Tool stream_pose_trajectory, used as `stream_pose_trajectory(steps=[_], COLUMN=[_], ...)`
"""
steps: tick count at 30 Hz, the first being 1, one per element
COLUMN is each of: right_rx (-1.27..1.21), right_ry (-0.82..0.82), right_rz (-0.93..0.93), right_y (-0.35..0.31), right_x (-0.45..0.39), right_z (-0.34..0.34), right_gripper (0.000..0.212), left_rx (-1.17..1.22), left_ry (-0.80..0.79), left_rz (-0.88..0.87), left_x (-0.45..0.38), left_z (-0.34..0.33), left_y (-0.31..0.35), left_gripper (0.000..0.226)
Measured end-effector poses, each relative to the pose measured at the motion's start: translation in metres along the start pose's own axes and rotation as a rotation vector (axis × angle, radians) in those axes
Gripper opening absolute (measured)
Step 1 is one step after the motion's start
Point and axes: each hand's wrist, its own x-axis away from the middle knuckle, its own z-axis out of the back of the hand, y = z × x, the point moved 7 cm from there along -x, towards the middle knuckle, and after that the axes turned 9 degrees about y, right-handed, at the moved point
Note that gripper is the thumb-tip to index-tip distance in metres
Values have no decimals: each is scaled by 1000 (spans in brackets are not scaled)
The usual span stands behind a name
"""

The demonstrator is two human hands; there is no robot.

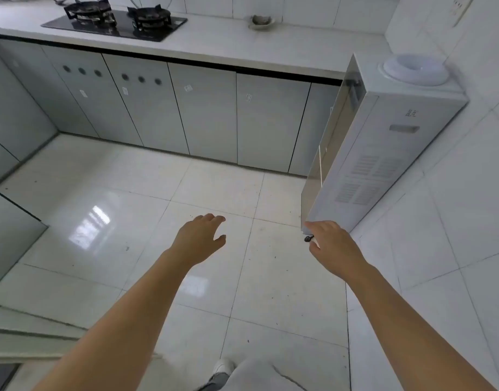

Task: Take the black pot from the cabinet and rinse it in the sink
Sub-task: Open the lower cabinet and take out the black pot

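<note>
Both hands empty above the floor [129, 193]: left hand [198, 239] spread wide at center, right hand [331, 244] relaxed (a ring-like band on one finger) beside the water dispenser [383, 153].

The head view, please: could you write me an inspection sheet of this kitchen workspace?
Surface: white countertop carries a black two-burner gas hob and a small dish.
Job's things: black pot and sink not in view; base cabinet doors all closed.
Clutter: specks on the tiled floor.
Hands: left hand open, holding nothing; right hand by the foot of the water dispenser, grip unclear.
Cables: nothing seen.
Surroundings: tiled walls, wall socket.
</note>
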Motion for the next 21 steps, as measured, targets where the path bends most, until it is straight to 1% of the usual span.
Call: stream_pose_trajectory(steps=[3, 6, 12, 17, 21], right_rx=[5, 17, 43, 70, 65], right_ry=[0, -34, -57, -84, -74], right_rz=[8, 32, 94, 135, 153], right_y=[7, 11, 15, 14, 9], right_x=[-7, -14, -35, -61, -92], right_z=[-2, -6, -3, -2, 0], right_gripper=[47, 47, 49, 49, 48], left_rx=[-11, -33, -61, -65, -63], left_ry=[-8, -28, -7, 9, 15], left_rz=[-2, 4, 22, 57, 84], left_x=[-6, -12, -29, -47, -73], left_z=[-5, -10, -12, -8, -5], left_y=[4, 8, 16, 8, -8], left_gripper=[47, 48, 48, 48, 48])
